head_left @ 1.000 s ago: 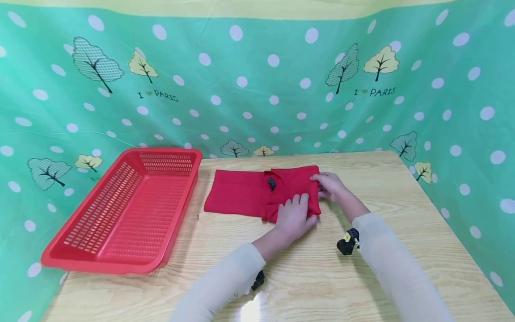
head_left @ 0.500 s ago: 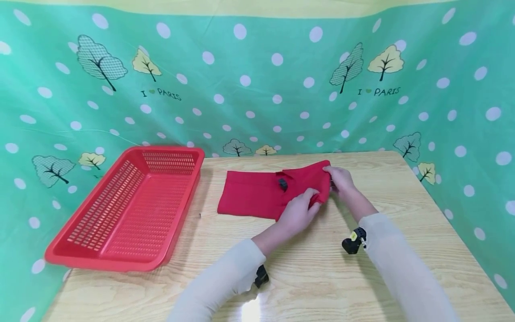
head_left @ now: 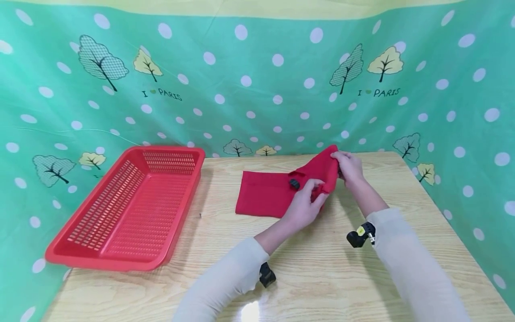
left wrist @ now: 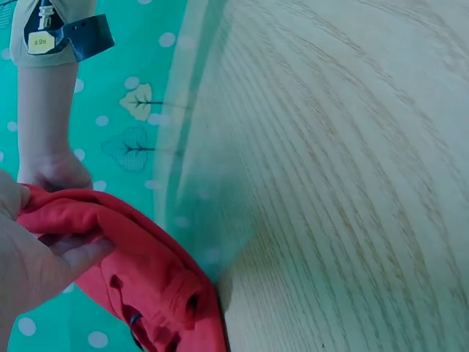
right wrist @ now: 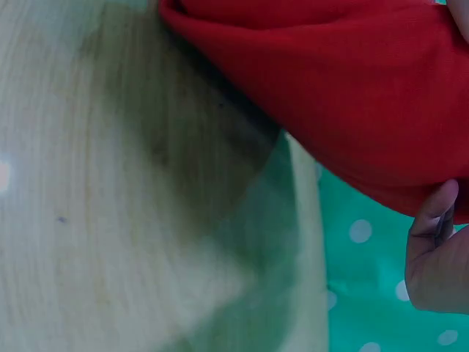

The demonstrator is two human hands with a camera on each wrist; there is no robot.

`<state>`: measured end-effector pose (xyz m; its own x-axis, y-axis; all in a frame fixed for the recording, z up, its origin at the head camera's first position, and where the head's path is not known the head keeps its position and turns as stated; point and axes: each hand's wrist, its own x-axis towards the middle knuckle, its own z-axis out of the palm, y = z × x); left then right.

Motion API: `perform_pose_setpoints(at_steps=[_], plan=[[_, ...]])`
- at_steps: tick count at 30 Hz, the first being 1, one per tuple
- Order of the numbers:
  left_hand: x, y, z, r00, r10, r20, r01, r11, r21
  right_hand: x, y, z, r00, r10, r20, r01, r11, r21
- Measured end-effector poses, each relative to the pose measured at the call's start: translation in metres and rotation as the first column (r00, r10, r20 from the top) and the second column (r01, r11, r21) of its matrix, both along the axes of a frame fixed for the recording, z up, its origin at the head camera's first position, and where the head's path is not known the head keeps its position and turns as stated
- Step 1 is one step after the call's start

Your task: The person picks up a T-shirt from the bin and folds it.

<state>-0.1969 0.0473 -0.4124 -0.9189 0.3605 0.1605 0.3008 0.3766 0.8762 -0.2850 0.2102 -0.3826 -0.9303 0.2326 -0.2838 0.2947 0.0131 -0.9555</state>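
Observation:
A folded red garment (head_left: 265, 194) with a small black tag lies on the wooden table (head_left: 322, 277). Its right end is lifted off the wood. My left hand (head_left: 307, 203) pinches the near corner of that raised end. My right hand (head_left: 349, 166) pinches the far corner, higher up. In the left wrist view the red garment (left wrist: 139, 279) bunches under my left fingers (left wrist: 44, 257), and the right forearm stands beyond. In the right wrist view the red garment (right wrist: 344, 88) hangs above the wood and one fingertip (right wrist: 436, 216) shows at its edge.
A red slotted plastic basket (head_left: 128, 210) lies at the table's left with nothing in it. A green dotted curtain (head_left: 257, 80) with tree prints closes off the back and both sides. Bare wood stretches from the cloth to the near edge.
Both hands went from lying on the cloth's right end to pinching it, then raised it and drew it rightwards. The whole garment slid to the right, away from the basket.

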Motion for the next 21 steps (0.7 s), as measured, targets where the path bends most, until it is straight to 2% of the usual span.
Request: perform_pose_setpoints(at_steps=[8,13,21], plan=[[0.001,-0.002,0.005,0.997,0.060,0.049,-0.064,0.994,0.088,-0.002,-0.007,0.016,0.999,-0.009,-0.033,0.011,0.998,0.063],[0.002,-0.008,0.006,0.995,0.068,0.072,-0.077,0.987,0.139,-0.004,-0.018,0.021,0.999,0.010,-0.049,-0.007,0.998,0.070],[0.003,-0.022,0.008,0.992,0.088,0.092,-0.110,0.958,0.264,-0.010,-0.044,0.030,0.994,0.065,-0.085,-0.059,0.996,0.067]])
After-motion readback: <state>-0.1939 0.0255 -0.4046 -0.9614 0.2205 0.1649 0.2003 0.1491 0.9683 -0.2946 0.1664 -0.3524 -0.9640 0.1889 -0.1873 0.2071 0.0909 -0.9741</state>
